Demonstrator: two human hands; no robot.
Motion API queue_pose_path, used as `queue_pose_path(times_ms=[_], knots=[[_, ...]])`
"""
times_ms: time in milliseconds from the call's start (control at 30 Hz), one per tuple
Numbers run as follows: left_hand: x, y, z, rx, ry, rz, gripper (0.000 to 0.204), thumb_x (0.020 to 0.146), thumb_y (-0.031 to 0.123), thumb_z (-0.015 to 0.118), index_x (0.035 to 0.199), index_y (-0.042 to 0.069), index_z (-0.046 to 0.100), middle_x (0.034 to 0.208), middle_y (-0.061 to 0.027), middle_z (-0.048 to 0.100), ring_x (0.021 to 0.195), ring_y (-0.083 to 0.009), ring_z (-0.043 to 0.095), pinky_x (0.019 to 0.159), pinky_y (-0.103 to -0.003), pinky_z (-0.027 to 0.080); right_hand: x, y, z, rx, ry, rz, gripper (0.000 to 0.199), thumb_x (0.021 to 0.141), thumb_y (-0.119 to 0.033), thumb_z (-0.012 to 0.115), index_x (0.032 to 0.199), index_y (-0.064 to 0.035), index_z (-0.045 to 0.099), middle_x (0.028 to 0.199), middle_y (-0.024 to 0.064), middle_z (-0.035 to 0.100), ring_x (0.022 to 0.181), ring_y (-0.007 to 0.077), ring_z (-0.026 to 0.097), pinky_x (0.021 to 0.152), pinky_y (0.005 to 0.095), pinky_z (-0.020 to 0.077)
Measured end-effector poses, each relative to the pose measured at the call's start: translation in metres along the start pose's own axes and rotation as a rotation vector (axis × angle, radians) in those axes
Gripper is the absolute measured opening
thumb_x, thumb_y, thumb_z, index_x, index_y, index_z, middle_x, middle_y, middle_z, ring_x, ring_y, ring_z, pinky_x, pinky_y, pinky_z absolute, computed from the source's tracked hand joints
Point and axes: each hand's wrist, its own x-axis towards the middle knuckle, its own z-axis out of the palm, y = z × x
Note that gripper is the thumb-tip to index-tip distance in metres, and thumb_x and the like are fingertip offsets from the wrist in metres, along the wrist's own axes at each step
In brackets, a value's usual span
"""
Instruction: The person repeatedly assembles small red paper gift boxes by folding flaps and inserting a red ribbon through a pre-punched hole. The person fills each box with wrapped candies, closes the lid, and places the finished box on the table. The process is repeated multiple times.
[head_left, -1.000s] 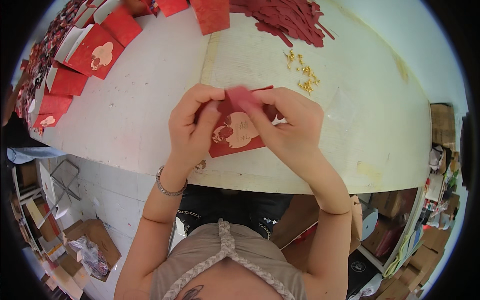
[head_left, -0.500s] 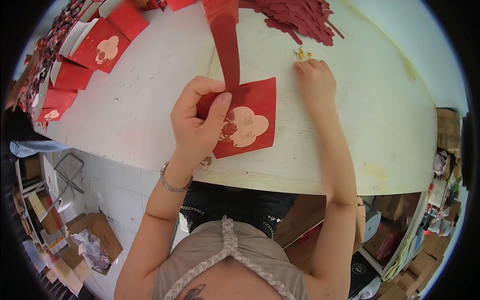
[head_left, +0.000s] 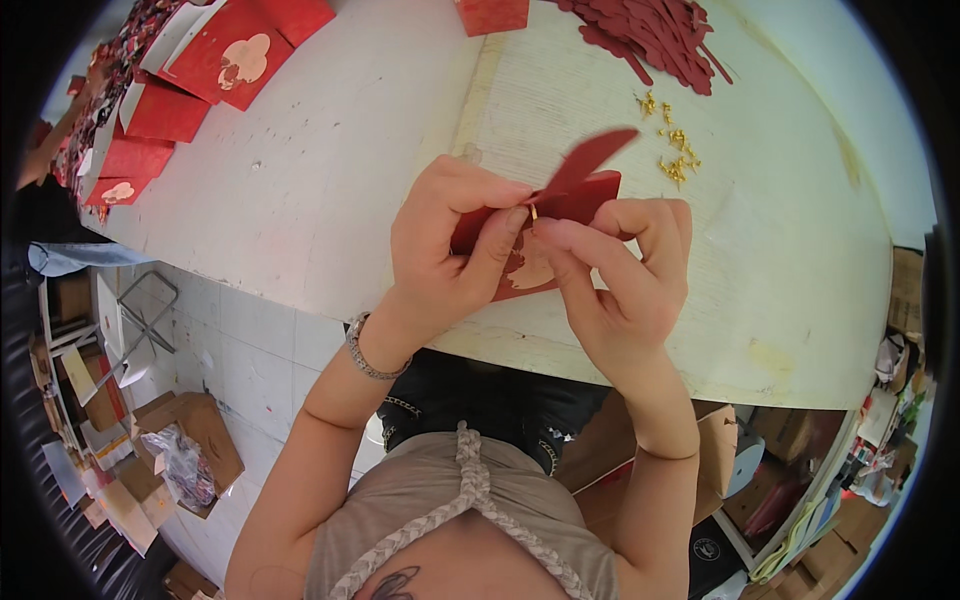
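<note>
Between my left hand's (head_left: pixel 445 245) thumb and fingers is the upper edge of a red paper gift box (head_left: pixel 590 195). A pale flower-shaped patch with a darker red pattern shows on its front, partly covered by my hands. A dark red paper strip (head_left: pixel 592 160) rises from the pinched edge and leans to the right, its end blurred. My right hand (head_left: pixel 625 265) is closed in a pinch on a small gold brad (head_left: pixel 534 213), touching the box beside my left thumb. Several loose gold brads (head_left: pixel 678 150) lie on the table beyond my right hand.
A heap of dark red paper strips (head_left: pixel 660 40) lies at the far right of the white table (head_left: pixel 330 170). Red gift boxes (head_left: pixel 215 60) stand along the far left, and another red box (head_left: pixel 493 15) is at the top middle. A cardboard carton (head_left: pixel 190 440) sits on the floor at left.
My right hand has come from the loose brads to the box, now pinching a brad. The strip has swung from upright to leaning right, and the box is tilted and closer to both hands.
</note>
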Motion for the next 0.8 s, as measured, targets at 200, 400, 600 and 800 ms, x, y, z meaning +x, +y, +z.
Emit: queue_pose_path(times_ms=[200,400,600,800], knots=[[0.002,-0.005,-0.003,0.013,-0.015,0.132,0.022,0.074,-0.007,0.064,0.092,0.004,0.06,0.079,-0.007,0.06,0.068,-0.0172,0.056,0.055,-0.025,0.044,-0.003,-0.003,0.002,0.069,0.027,0.047,0.026,0.057,0.003,0.074,0.079,-0.01,0.067,0.073,0.0001,0.047,0.068,0.0187,0.042,0.056,0.0283,0.0334],[-0.001,-0.001,-0.003,-0.067,-0.037,0.109,0.023,0.072,-0.009,0.064,0.09,0.005,0.061,0.082,-0.0076,0.059,0.071,-0.0178,0.058,0.059,-0.025,0.047,-0.01,-0.005,0.0,0.122,-0.007,0.162,0.025,0.057,0.005,0.072,0.077,-0.0094,0.065,0.074,0.0002,0.049,0.068,0.0184,0.042,0.057,0.0285,0.0335],[0.0,-0.004,-0.006,-0.063,-0.107,0.197,0.022,0.071,-0.002,0.071,0.089,0.007,0.062,0.09,-0.0089,0.059,0.075,-0.0185,0.06,0.063,-0.026,0.05,-0.014,0.004,-0.002,0.124,0.012,0.066,0.023,0.058,0.004,0.072,0.076,-0.0087,0.064,0.073,0.0001,0.049,0.068,0.0184,0.042,0.059,0.0284,0.0325],[0.0,-0.003,-0.003,-0.08,-0.078,0.189,0.021,0.07,0.002,0.074,0.086,0.006,0.061,0.084,-0.0083,0.059,0.072,-0.0177,0.06,0.061,-0.025,0.049,-0.003,-0.013,-0.008,0.049,-0.037,0.22,0.023,0.06,0.003,0.072,0.078,-0.0091,0.064,0.076,0.0005,0.051,0.071,0.0193,0.046,0.066,0.0302,0.0339]])
